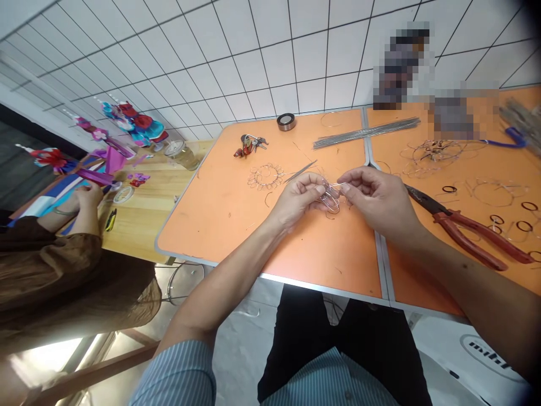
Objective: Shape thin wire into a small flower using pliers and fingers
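Observation:
Over the orange table, my left hand point(305, 196) is closed on a piece of bent wire point(332, 203) with thin silvery loops. From the other side my right hand point(368, 192) pinches a wire end that sticks out of this piece, thumb against forefinger. The two hands nearly meet, and the fingers hide part of the loops. Left of my left hand lies a flower-shaped wire ring point(266, 177) with small loops round its rim. A few short straight wires point(301, 171) rest just behind that hand. Red-handled pliers point(469, 228) lie beside my right forearm.
At the back stand a roll of tape point(286, 122) and a bundle of straight wires point(367, 133). Keys point(251, 145) lie at the back left. Wire coils point(437, 151) and several dark rings point(524, 226) are on the right. At left, a co-worker's hand point(88, 194) holds purple material near a glass jar point(181, 153).

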A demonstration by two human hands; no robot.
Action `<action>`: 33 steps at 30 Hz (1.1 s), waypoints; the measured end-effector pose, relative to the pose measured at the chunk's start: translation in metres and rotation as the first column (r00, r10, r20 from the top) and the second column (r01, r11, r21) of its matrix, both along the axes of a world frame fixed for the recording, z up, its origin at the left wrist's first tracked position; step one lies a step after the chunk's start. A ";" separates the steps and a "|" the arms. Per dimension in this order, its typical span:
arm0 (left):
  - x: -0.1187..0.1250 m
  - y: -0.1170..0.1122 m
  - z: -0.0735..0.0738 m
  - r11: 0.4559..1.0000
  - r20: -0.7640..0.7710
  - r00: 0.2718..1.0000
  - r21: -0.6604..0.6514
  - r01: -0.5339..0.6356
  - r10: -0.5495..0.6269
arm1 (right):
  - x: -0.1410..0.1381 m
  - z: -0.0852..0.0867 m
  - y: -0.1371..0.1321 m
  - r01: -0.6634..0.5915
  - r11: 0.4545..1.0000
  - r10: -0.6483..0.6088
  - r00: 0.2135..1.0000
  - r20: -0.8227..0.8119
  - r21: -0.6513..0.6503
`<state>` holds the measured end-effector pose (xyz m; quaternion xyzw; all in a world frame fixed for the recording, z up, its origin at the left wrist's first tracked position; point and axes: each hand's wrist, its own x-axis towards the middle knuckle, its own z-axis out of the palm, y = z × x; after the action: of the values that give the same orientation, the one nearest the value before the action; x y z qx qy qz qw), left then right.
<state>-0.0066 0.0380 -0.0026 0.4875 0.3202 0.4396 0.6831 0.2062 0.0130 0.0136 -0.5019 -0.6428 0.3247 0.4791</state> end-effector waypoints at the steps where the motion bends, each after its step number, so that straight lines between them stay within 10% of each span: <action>1: 0.000 0.000 0.001 1.000 -0.005 1.000 0.003 0.006 -0.006 | 0.000 0.001 0.000 0.003 1.000 -0.003 1.000 0.002 0.001; 26: 0.008 -0.009 0.003 0.994 -0.092 0.990 0.031 -0.108 0.110 | -0.009 0.001 -0.002 -0.001 0.979 -0.071 0.935 0.349 0.202; 33: 0.005 -0.006 0.003 0.956 -0.150 0.950 0.149 -0.254 0.275 | -0.012 0.004 -0.003 -0.008 1.000 0.005 0.970 0.242 0.011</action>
<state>-0.0017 0.0324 0.0001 0.5182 0.4107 0.5039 0.5557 0.1943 0.0103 0.0179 -0.5327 -0.7001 0.2587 0.3990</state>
